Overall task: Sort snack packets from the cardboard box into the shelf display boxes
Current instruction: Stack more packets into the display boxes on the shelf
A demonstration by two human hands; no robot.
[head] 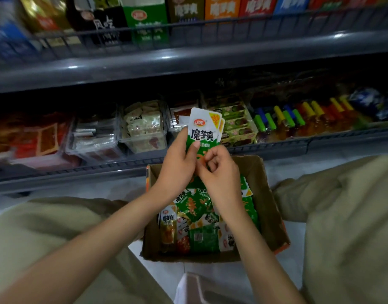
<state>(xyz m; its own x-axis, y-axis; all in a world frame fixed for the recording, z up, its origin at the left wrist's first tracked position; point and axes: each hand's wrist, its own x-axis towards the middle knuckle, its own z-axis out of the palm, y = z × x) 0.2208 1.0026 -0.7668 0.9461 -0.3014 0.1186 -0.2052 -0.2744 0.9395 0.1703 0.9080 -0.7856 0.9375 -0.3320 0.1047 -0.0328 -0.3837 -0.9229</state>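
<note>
My left hand [179, 163] grips a small stack of green-and-white snack packets [205, 128], held upright above the cardboard box [268, 207] on the floor. My right hand [219, 172] is beside it with fingers curled, pinching the lower edge of the same packets. Inside the box lie several more packets [195, 224], green, yellow and red. Display boxes in green [146, 20], orange [221, 7], red [257, 5] and blue stand on the upper shelf.
The lower shelf [144, 163] holds clear plastic tubs [142, 128] of snacks, red packets at left and coloured tubes [298, 119] at right. My knees in khaki trousers flank the box. A pale stool [197, 288] sits at the bottom.
</note>
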